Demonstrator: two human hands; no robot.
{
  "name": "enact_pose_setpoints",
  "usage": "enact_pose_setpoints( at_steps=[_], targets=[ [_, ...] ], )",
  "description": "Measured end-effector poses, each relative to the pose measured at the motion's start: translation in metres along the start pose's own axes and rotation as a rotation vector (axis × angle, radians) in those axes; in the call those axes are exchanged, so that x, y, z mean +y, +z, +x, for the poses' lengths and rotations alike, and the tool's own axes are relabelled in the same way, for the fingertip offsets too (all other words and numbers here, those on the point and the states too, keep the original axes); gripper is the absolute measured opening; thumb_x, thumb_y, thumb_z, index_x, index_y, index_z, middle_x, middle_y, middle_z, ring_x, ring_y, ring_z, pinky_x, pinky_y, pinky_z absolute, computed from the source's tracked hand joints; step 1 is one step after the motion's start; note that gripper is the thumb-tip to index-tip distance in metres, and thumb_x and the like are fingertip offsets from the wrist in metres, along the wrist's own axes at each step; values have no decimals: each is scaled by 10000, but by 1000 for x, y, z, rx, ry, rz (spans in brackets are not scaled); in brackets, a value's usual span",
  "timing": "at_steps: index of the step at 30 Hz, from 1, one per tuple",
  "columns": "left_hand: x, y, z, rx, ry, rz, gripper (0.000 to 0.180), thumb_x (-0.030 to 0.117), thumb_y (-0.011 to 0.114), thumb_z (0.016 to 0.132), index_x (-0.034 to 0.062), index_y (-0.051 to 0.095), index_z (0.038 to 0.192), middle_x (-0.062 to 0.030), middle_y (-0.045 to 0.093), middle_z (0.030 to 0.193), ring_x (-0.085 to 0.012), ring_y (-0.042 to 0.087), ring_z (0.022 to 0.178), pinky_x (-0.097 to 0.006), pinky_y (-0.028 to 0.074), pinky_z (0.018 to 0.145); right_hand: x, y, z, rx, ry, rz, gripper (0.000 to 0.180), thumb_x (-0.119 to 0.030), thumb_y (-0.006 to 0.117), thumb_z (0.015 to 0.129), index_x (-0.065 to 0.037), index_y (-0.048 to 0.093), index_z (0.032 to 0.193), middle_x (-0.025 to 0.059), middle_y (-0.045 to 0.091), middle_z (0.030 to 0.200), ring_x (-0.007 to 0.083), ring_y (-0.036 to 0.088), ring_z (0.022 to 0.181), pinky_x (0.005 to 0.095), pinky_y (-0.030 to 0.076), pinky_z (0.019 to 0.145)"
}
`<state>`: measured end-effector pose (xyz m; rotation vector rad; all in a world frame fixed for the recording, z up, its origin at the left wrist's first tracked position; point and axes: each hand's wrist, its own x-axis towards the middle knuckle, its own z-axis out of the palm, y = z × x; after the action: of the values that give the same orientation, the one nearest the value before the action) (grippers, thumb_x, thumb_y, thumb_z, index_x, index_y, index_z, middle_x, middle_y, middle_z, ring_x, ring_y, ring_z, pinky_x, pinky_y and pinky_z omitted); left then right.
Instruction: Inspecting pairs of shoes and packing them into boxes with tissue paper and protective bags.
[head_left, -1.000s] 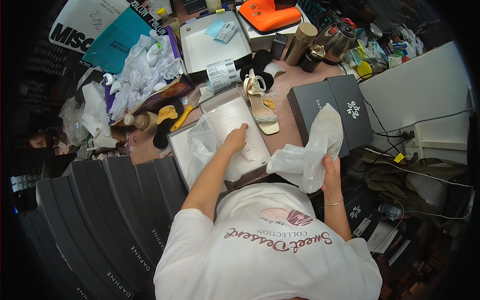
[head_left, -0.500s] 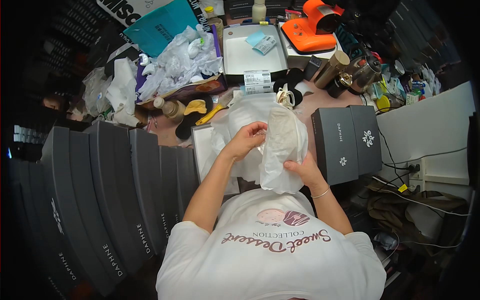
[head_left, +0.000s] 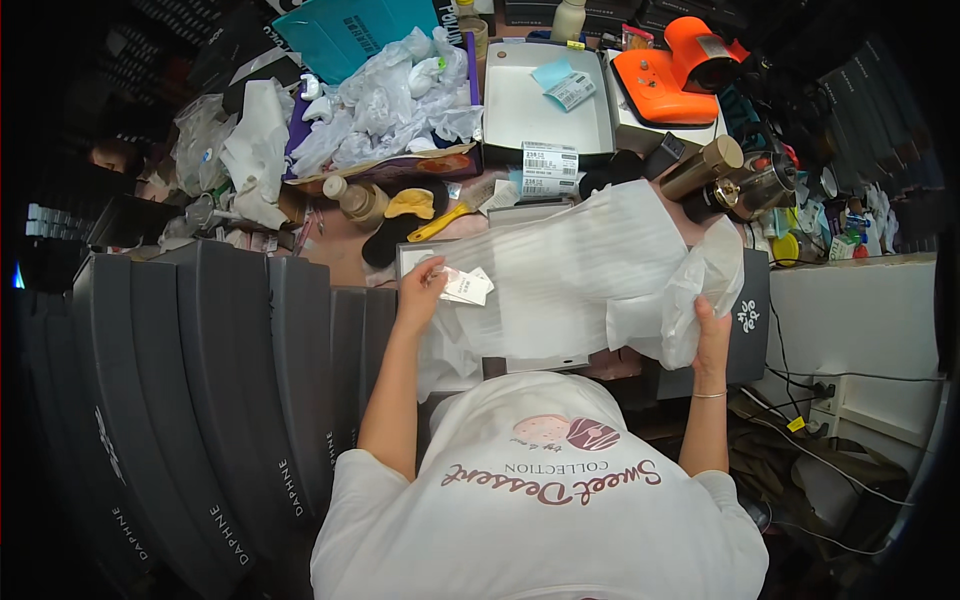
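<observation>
My left hand (head_left: 421,290) pinches small white paper tags (head_left: 466,287) over the left end of a sheet of thin white wrapping paper (head_left: 580,265). That pale, slightly see-through sheet stretches across to the right in front of me. At its right end, my right hand (head_left: 711,335) is closed around a white paper-wrapped bundle (head_left: 690,305), its thumb on the near side. What lies inside the wrap is hidden. Beneath the sheet, parts of a white-lined box (head_left: 412,258) show. A dark grey shoe box (head_left: 752,310) stands partly hidden behind my right hand.
Dark grey boxes (head_left: 225,380) stand in a row at left. Beyond the sheet are a yellow-handled brush (head_left: 440,222), a white-lined tray (head_left: 520,95) with labels (head_left: 549,160), a carton of crumpled plastic (head_left: 385,110) and an orange device (head_left: 665,85). Bottles (head_left: 705,165) stand at right.
My hands have moved apart, the left one leftward and the right one rightward with the bundle. The white sheet is now spread between them, and tags show in my left hand.
</observation>
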<state>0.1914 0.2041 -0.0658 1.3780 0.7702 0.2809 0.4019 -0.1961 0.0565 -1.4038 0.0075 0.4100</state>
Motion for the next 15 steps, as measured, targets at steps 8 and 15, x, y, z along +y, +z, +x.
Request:
enact_pose_setpoints(
  at_steps=[8, 15],
  targets=[
    [16, 11, -13, 445, 538, 1016, 420, 64, 619, 777, 7, 583, 1191, -169, 575, 1113, -316, 496, 1099, -413, 362, 979, 11, 4, -4, 45, -2, -215, 642, -215, 725, 815, 50, 413, 1309, 113, 544, 1214, 210, 529, 1093, 311, 409, 952],
    [28, 43, -93, 26, -73, 461, 306, 193, 644, 862, -19, 605, 1078, -111, 642, 935, -221, 610, 820, -341, 480, 774, 8, 15, -13, -16, -4, -80, 647, -200, 732, 804, 45, 415, 1311, 111, 536, 1226, 205, 524, 1099, 308, 409, 952]
  ],
)
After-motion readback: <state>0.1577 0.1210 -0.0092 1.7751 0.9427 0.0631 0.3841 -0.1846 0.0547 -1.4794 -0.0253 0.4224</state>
